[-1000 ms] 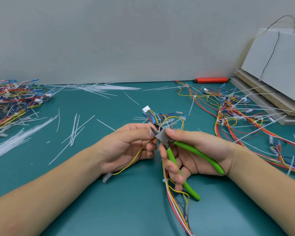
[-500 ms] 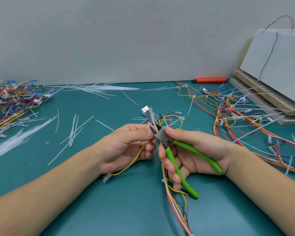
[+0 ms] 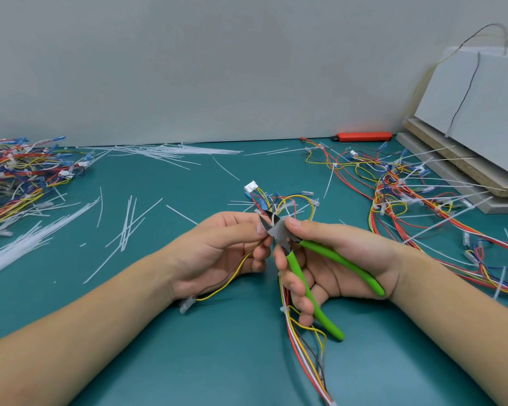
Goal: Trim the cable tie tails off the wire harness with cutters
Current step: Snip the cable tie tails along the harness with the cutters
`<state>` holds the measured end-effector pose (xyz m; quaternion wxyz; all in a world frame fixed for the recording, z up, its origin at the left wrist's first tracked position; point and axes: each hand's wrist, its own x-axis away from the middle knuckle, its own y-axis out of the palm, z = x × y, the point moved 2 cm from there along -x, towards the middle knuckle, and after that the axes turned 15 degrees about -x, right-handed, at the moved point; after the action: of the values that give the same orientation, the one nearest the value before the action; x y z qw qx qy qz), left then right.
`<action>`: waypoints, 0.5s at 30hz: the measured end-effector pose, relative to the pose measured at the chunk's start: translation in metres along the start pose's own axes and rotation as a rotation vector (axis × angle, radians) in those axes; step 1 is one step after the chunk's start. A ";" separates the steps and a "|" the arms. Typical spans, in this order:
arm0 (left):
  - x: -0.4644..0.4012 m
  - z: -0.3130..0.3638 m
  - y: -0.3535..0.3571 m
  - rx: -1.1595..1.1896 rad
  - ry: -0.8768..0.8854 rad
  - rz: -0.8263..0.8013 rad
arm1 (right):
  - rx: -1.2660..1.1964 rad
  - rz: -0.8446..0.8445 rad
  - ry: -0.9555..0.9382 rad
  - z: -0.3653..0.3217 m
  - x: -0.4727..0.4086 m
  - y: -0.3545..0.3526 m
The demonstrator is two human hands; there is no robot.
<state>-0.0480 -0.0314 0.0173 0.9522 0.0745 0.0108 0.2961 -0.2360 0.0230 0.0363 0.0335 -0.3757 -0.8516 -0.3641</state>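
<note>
Wire harness (image 3: 279, 206) sits at desk (image 3: 188, 361) centre, pinched in your left hand (image 3: 217, 253); your right hand (image 3: 335, 265) curls round the green-sleeved steel cutters (image 3: 305, 259), blades parted over a thin white tie tail (image 3: 272, 221). Judged risk: soft insulated wires at 12 o'clock lie close, so a skewed bite nicks one

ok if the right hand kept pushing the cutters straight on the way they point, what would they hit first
Probably the harness pinched by the left hand: the cutters in the right hand point up-left, blades already at a white tie there. Next, the left fingertips, though depth is unclear.
</note>
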 end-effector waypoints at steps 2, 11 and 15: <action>0.000 0.000 0.000 0.002 -0.007 -0.004 | 0.007 0.004 -0.002 0.000 0.000 0.002; 0.001 0.001 0.001 -0.007 -0.004 -0.052 | 0.065 0.025 -0.013 -0.002 0.004 0.007; 0.001 0.002 0.001 -0.048 -0.004 -0.069 | 0.036 0.014 -0.036 -0.001 0.002 0.004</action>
<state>-0.0475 -0.0302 0.0192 0.9634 0.0519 0.0045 0.2629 -0.2351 0.0254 0.0399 0.0274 -0.3874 -0.8558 -0.3417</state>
